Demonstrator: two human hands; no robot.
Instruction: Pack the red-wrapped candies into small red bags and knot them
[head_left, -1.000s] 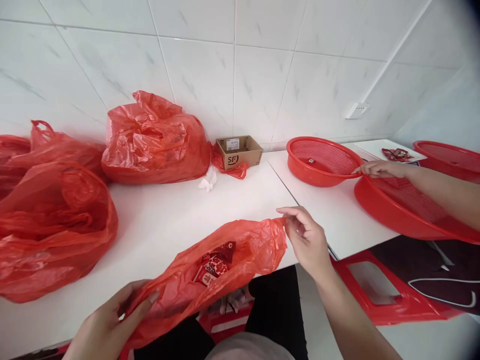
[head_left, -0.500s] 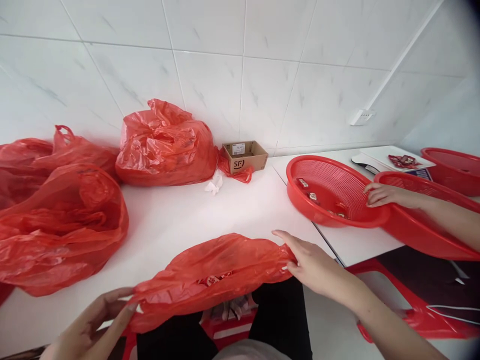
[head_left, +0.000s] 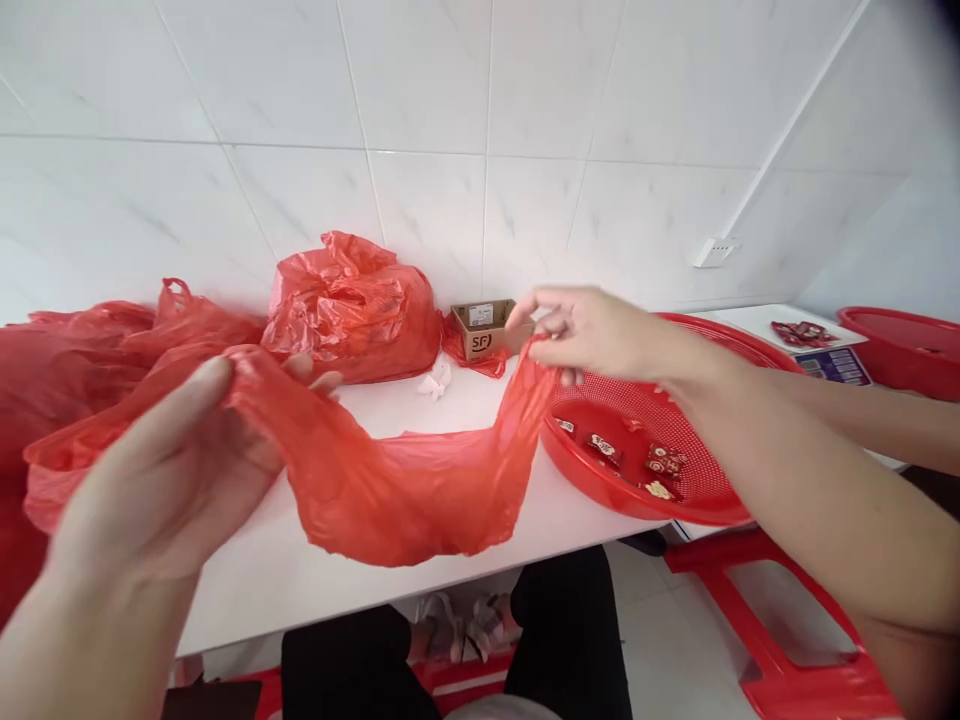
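Note:
A thin red plastic bag (head_left: 420, 490) hangs stretched between my two hands above the white table, sagging in the middle. My left hand (head_left: 195, 450) pinches one end of it between thumb and fingers. At the other end, my right hand (head_left: 570, 330) grips the bag's gathered edge with thumb and forefinger. Just beyond my right forearm is a red mesh basket (head_left: 600, 490), holding several small wrapped packets (head_left: 664, 460). Its far side is partly hidden by my arm.
Filled red bags (head_left: 352, 310) stand along the wall at left. A small cardboard box (head_left: 484, 335) and a crumpled tissue (head_left: 435, 380) lie behind. Another person's arm (head_left: 885, 415) reaches in from the right, near a scale (head_left: 832, 365) and another red basket (head_left: 900, 345). A red stool (head_left: 795, 620) is below.
Both hands have raised the bag, and it now hangs lower in the middle. The mesh basket has come nearer along the table, and the other person's hand is now hidden behind my arm.

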